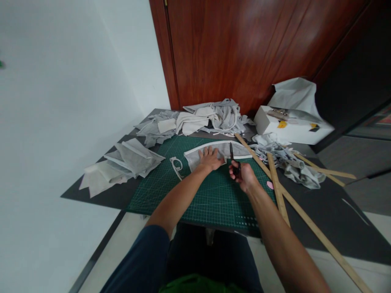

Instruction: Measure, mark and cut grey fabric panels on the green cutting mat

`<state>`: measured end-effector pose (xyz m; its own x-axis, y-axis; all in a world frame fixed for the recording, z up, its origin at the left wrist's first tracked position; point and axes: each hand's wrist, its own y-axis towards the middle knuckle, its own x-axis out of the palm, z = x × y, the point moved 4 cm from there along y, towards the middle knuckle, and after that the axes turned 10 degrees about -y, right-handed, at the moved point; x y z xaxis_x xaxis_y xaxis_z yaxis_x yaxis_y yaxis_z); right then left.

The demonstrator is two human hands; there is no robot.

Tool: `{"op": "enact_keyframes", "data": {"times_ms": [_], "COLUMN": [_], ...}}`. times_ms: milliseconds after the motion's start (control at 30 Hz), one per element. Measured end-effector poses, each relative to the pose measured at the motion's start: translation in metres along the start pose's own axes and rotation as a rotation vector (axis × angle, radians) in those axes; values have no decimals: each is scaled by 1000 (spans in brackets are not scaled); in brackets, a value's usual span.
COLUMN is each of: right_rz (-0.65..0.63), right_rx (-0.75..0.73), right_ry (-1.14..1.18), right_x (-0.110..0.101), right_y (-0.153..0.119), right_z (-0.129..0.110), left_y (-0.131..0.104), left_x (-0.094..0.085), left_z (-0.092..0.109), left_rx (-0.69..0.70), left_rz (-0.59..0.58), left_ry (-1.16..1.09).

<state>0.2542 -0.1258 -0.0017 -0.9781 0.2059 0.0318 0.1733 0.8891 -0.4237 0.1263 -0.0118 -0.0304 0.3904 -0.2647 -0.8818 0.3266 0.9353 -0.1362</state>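
A curved grey fabric piece (218, 147) with a white border lies across the upper part of the green cutting mat (210, 199). My left hand (209, 158) rests flat on it, fingers spread. Black scissors (231, 152) are held in my right hand (240, 175), with fingers wrapped round the handles and the blades pointing away from me over the fabric. The blades look close together. A curled white strip (176, 167) lies on the mat to the left of my left hand.
Grey cloth pieces (134, 158) lie at the left. Crumpled fabric (214, 116) is heaped along the back. Wooden rulers (317, 232) cross the right side beside scraps (284, 156). A white box (293, 126) stands at the back right.
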Motion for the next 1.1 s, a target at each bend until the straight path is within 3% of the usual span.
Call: {"op": "enact_keyframes", "data": {"times_ms": [100,200,333,433,533,700,867,1100], "right_rz": [18,25,-7,-86,-165,-247,-271,-264], "right_rx": [-3,-10,-22,-36,-32,3,47,85], "right_ry": [19,29,8,-39,-114,-252,-344,-375], "right_x": [-4,-6,1,19,39,56,56,45], "right_y": [-8,-15,-27,-36,-45,-62,-78,-98], "right_z": [4,7,14,20,28,48,64,66], "left_y": [3,2,-3,-17,-39,-68,-79,-89], "left_x": [1,-17,-48,-60,-55,-40,-42,-41], "left_z": [13,10,-24,-56,-74,-82,-88,-88], "left_rx": [15,84,170,190,249,356,411,472], "left_rz": [112,262,245,237,188,146,128,65], "left_ry": [-53,-77,-133,-223,-221,-157,-149,-192]}}
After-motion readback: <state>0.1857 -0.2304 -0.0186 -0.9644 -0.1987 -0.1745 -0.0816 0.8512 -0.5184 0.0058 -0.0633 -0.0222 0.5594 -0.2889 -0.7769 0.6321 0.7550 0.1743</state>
